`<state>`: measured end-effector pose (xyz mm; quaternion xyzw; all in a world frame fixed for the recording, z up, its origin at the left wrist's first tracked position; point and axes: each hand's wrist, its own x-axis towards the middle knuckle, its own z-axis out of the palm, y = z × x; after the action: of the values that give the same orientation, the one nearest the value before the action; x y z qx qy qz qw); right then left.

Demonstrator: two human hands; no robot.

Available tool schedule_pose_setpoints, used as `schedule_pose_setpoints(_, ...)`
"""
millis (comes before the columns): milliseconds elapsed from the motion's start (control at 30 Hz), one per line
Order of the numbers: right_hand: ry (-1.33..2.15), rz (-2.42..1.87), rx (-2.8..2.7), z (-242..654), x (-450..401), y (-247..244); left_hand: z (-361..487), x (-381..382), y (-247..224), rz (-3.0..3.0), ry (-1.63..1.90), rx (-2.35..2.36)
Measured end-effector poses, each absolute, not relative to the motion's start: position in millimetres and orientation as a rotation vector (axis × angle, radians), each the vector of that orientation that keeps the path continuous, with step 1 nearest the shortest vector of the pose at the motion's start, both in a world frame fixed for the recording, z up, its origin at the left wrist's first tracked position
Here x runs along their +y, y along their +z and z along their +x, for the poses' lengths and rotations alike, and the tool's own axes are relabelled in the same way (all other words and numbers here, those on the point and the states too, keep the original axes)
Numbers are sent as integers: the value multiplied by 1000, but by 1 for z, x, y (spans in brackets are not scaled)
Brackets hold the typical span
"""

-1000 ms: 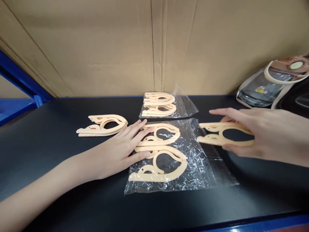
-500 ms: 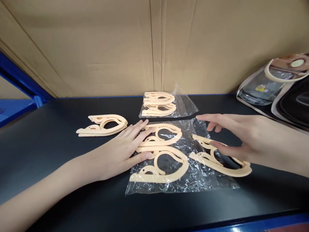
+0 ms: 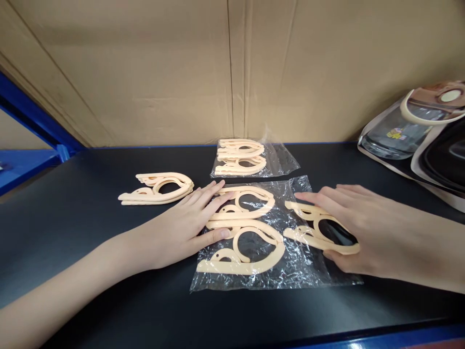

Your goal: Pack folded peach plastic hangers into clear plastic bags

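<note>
A clear plastic bag (image 3: 305, 266) lies flat in front of me, with two cream folding hangers (image 3: 269, 264) side by side in its left part. My left hand (image 3: 192, 223) rests spread on the bag's left edge, its fingertips over the hangers' ends. Another folded hanger (image 3: 323, 242) lies at the bag's right part; whether it is inside or on top I cannot tell. My right hand (image 3: 348, 228) is around this hanger's right end, thumb on the near side and fingers on the far side.
A smaller-looking bag of hangers (image 3: 241, 157) lies at the back of the black shelf (image 3: 145, 300). Loose folded hangers (image 3: 174, 189) sit at the left. A clear jug (image 3: 395, 135) is at the back right, before a cardboard wall (image 3: 145, 72).
My right hand has come down around the right hanger, which has shifted left and turned straighter. My left hand has stayed in place on the bag.
</note>
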<state>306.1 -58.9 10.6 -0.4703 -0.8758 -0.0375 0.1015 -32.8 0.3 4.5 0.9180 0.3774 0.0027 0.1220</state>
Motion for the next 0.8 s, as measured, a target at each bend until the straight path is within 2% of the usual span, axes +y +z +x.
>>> schedule_pose_setpoints(167,-181,-1367,-2641,297,-45,19,-34,0,4,2688,-10,1103)
schedule_pose_setpoints(667,241,-1336,-2477,278,-30,-6,-31,-1,7,2669,-56,1111)
schedule_pose_setpoints(800,195,-1374,-2560,290,-30,-1,-33,1,4,2684,5,1092)
